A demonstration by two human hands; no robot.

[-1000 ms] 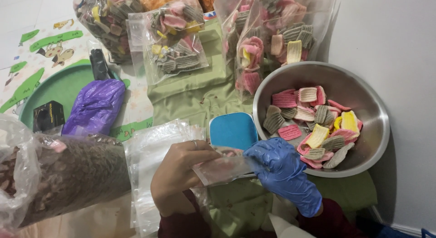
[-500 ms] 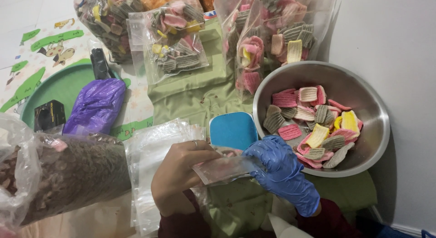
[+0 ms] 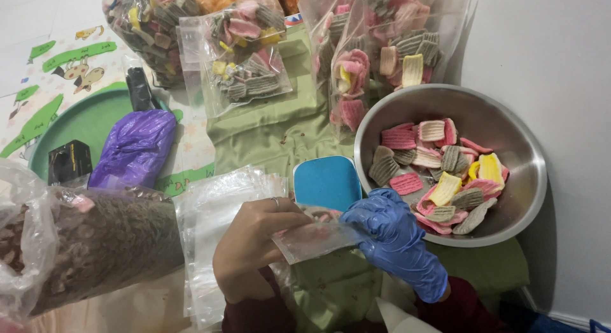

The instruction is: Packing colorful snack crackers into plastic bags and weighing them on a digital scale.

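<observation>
Two hands on one small clear plastic bag (image 3: pixel 313 236), held low centre, just in front of the blue lid (image 3: pixel 326 182). Bare left hand (image 3: pixel 254 241) pinches the bag's left end between thumb and fingers; right hand (image 3: pixel 393 239), in a blue glove, pinches the right end. Bag is see-through, crinkled, a few pink pieces showing inside. Long axis runs roughly left-right, right end tilted slightly up; which end is the mouth, cannot tell. Steel bowl (image 3: pixel 524 180) of pink, yellow and grey-green ridged crackers (image 3: pixel 439 167) sits just right of the gloved hand. Stack of empty clear bags (image 3: pixel 210 212) lies left of the bare hand, on green cloth (image 3: pixel 267 132).
</observation>
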